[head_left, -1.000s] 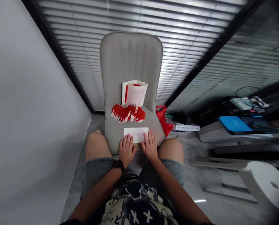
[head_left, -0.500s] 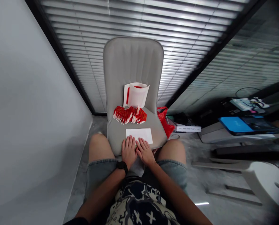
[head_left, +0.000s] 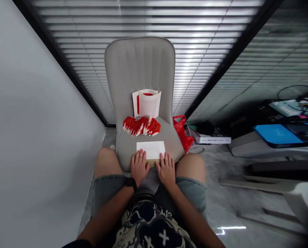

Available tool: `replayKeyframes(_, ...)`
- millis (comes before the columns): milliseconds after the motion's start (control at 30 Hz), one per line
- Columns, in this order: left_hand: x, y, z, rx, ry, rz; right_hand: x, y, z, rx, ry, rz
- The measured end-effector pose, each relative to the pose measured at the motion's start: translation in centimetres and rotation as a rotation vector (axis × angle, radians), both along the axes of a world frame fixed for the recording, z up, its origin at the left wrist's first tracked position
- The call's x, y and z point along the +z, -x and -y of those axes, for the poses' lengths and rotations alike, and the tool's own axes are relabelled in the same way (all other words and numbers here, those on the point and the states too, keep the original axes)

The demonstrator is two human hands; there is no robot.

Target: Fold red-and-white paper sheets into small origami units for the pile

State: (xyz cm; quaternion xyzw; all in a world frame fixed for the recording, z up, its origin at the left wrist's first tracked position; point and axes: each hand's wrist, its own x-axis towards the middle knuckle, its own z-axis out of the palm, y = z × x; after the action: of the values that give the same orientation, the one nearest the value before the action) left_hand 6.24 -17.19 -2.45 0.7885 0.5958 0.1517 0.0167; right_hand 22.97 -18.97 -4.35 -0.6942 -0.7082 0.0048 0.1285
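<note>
A white rectangular sheet or envelope point(head_left: 150, 150) lies flat near the front of the grey chair seat point(head_left: 125, 148). My left hand point(head_left: 139, 166) rests palm down at the seat's front edge, its fingertips on the lower left of the white piece. On the other side, my right hand point(head_left: 166, 168) lies flat with fingers spread, at the lower right corner. Neither hand grips anything. Behind the white piece stands a fanned row of small red and white packets point(head_left: 141, 126). A folded white sheet with red marks point(head_left: 149, 104) leans upright against the backrest.
A red plastic bag point(head_left: 181, 134) and a flat white box point(head_left: 213, 140) are on the floor right of the chair. Farther right are a blue panel point(head_left: 278, 134) and a white stool point(head_left: 302, 199). A wall point(head_left: 40, 137) borders the left; blinds point(head_left: 195, 41) hang behind.
My hands have moved apart, the right one sliding rightward from beside the left to the white piece's right corner. The view has shifted slightly; the packets and papers stay put on the chair.
</note>
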Motion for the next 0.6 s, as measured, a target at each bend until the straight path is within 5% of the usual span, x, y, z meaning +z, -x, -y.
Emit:
replayKeyframes(300, 1.4, 0.1, -0.4, 0.001, -0.018, 0.085, -0.4, 0.6, 0.0, -0.085, 0.017, -0.03)
replayKeyframes(500, 2.1, -3.3, 1.6, -0.349, -0.003, 0.056, -0.9, -0.2, 0.4, -0.047, 0.017, -0.032)
replayKeyframes(600, 1.3, -4.3, 2.6, -0.321, 0.041, 0.036, -0.9, -0.5, 0.4, -0.041, 0.022, -0.021)
